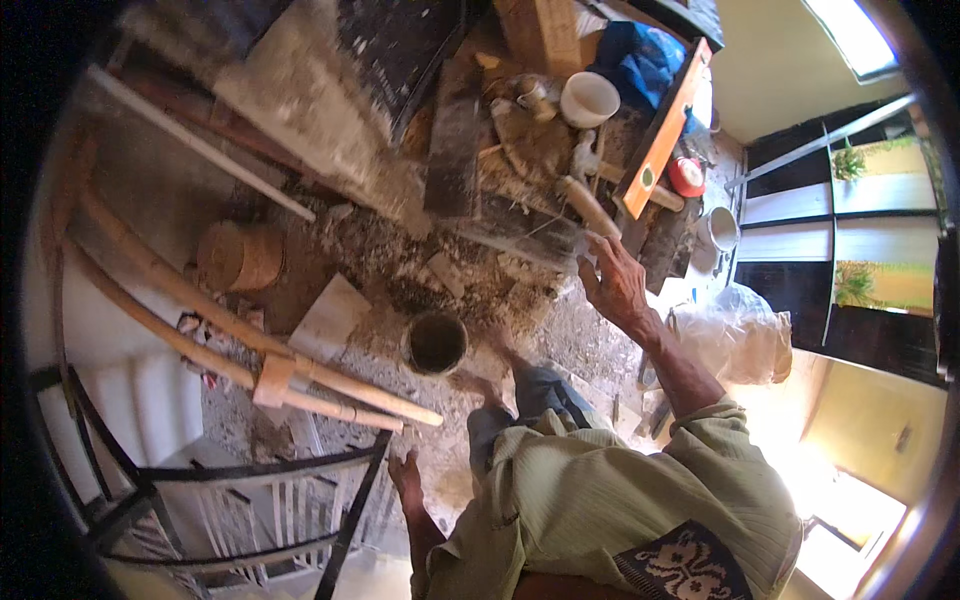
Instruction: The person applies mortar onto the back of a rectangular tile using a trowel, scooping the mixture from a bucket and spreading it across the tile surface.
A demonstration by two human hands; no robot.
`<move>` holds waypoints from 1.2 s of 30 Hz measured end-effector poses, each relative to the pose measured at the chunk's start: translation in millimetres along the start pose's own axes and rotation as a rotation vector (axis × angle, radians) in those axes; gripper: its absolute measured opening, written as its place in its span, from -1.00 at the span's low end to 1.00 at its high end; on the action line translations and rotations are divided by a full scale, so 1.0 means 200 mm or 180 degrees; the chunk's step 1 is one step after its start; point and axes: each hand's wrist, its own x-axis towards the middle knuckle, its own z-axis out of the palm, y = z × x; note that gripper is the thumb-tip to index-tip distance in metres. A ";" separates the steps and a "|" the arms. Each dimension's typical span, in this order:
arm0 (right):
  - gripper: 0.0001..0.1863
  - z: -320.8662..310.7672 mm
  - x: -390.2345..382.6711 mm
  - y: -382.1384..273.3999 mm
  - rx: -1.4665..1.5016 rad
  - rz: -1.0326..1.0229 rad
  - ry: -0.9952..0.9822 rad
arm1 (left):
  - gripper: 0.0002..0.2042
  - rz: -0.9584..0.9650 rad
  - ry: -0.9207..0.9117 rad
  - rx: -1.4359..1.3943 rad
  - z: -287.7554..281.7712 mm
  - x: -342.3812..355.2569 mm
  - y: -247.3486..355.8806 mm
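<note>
The right grip, with a bare forearm leading to a pale green shirt sleeve, is loosely released: its fingers are spread and half bent, and no thing shows between them. Just beyond its fingertips lies a tan, smooth cylinder, the thing nearest to this grip; whether they touch I cannot tell. Beyond the right grip and a little to its right, a long, straight orange bar with a green round inset near its closer end slants away. Right of that bar sits a red, rounded object, and nearer to the grip, on its right, a white round bucket. Farther beyond the grip are a white round bowl and a crumpled blue cloth or bag; to their left lies a dark, flat board. A clear and brownish plastic bag bulges to the right of the grip.

The left grip is also released, its fingers parted and slightly curled, with no object visible in it. Nearest to it, just beyond its fingertips, are the ends of two long, tan, slightly curved poles, which run away to its left through a brown block. A dark metal railing stands left of this grip. Beyond it, on the dusty, debris-strewn floor, are a dark round bucket and, farther left, a pale, flat square slab.
</note>
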 end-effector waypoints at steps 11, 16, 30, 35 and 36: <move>-0.66 -0.38 0.41 0.47 -0.0170 0.0536 0.0634 | -0.45 0.0125 -0.0360 0.0654 0.44 -0.01 0.54; -0.63 -0.20 0.86 0.75 0.0280 0.0354 0.0791 | -0.51 -0.0162 -0.0108 0.0107 0.28 0.19 0.24; -0.74 0.16 1.30 1.48 -0.0616 -0.0593 -0.0932 | -0.38 0.0191 0.0205 0.0390 0.46 -0.12 0.41; -0.66 -0.12 1.27 1.42 0.0682 0.0290 -0.0691 | -0.31 -0.0444 0.0241 0.0147 0.58 -0.14 0.21; -0.65 -0.18 1.24 1.44 0.1028 0.0705 -0.0540 | -0.31 -0.0326 0.0317 0.0324 0.58 -0.16 0.16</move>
